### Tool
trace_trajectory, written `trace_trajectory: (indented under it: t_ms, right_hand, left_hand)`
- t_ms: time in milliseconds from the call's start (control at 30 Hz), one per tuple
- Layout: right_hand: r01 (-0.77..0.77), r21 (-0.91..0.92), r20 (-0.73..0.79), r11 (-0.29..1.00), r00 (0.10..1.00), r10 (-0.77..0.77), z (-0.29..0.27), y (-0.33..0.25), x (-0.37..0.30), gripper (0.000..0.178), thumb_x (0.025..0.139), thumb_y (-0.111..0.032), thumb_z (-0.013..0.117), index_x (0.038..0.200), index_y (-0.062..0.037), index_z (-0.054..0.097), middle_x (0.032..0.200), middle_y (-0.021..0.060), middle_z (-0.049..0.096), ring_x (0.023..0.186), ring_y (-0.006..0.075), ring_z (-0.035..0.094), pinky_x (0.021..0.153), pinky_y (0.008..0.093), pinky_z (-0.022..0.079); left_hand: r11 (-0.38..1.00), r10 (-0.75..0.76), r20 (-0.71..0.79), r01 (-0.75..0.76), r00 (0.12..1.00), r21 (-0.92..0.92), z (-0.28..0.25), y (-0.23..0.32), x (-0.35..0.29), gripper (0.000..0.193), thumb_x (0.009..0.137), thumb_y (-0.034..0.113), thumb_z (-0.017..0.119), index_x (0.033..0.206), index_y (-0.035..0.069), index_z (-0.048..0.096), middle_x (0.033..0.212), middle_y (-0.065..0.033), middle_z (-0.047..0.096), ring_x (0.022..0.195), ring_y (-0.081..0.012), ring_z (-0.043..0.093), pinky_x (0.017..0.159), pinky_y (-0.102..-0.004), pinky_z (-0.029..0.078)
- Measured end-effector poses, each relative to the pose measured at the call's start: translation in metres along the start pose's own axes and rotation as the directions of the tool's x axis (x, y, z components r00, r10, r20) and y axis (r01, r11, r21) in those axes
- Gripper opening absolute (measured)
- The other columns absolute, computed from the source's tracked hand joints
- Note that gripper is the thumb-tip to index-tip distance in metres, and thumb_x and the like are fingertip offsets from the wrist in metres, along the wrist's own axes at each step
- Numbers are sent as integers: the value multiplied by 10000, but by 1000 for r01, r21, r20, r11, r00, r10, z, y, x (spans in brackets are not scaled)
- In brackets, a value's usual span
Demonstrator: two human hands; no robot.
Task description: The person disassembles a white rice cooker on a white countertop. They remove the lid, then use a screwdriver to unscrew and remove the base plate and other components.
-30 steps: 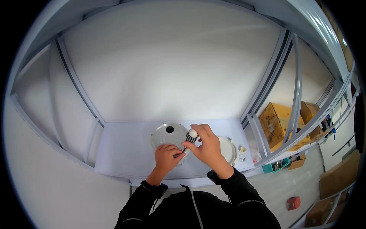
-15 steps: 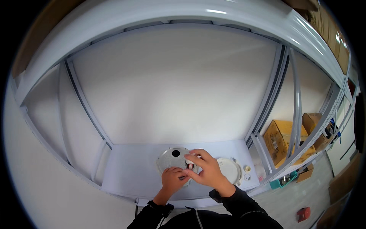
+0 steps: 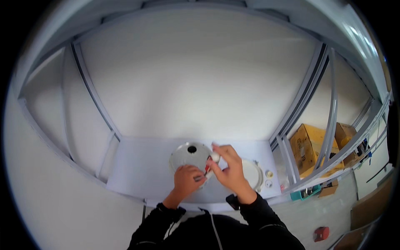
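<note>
My right hand point(image 3: 232, 171) grips a small white rounded piece with red on it point(image 3: 214, 158) between thumb and fingers. To its left, my left hand point(image 3: 187, 181) is closed, its curled fingers on a small dark, slim piece point(image 3: 198, 178) that is too small to name. The two hands work close together, and the red and white piece reaches down toward the left fingertips. Behind them lies a round silver-grey metal plate point(image 3: 180, 156) with a black round hole, partly covered by my left hand. A round white cover point(image 3: 251, 174) lies just right of my right hand.
Two small round pieces, one cream point(image 3: 269, 173) and one white point(image 3: 268, 183), lie at the white table's point(image 3: 137, 166) right side. Grey frame posts rise at both sides. Beyond the right one are cardboard boxes point(image 3: 308, 148), a teal bin point(image 3: 306, 193) and a red stool point(image 3: 321, 234).
The head view has tilted, so the table sits higher in it. My right hand has turned, and more of the red and white piece shows between the hands.
</note>
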State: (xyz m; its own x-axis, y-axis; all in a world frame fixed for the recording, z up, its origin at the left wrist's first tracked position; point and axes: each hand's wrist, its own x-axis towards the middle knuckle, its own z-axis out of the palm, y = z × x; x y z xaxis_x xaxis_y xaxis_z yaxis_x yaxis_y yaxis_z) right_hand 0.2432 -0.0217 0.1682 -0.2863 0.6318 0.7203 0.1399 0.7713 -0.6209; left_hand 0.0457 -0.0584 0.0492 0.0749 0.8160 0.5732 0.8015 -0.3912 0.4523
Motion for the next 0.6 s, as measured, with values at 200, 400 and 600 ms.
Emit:
trace_trajectory:
  t_ms: [200, 400, 600]
  right_hand:
    - [103, -51, -4, 993, 995, -104, 2, 3, 4, 449, 886, -60, 812, 1326, -32, 729, 1189, 144, 626, 905, 307, 646, 801, 346, 555]
    - [-40, 154, -12, 987, 999, 43, 6, 0, 4, 464, 867, -62, 823, 1319, -29, 721, 1211, 149, 646, 1024, 304, 658, 886, 374, 553]
    - [40, -101, 115, 994, 993, -29, -6, 9, 1, 516, 881, -31, 781, 1376, 25, 646, 1275, 197, 683, 1122, 304, 685, 1005, 386, 535]
  left_hand:
    - [1000, -3, -27, 3, 1000, -5, -2, 6, 2, 176, 724, 284, 907, 782, 174, 782, 906, 54, 773, 961, -186, 720, 865, -386, 514]
    - [1000, -16, -31, 15, 999, -19, -1, 6, 2, 182, 712, 272, 916, 786, 173, 782, 900, 62, 771, 954, -179, 720, 865, -376, 516]
    - [1000, -16, -45, 16, 999, -15, -1, 9, 1, 185, 707, 266, 920, 789, 174, 782, 898, 64, 770, 951, -178, 720, 853, -368, 515]
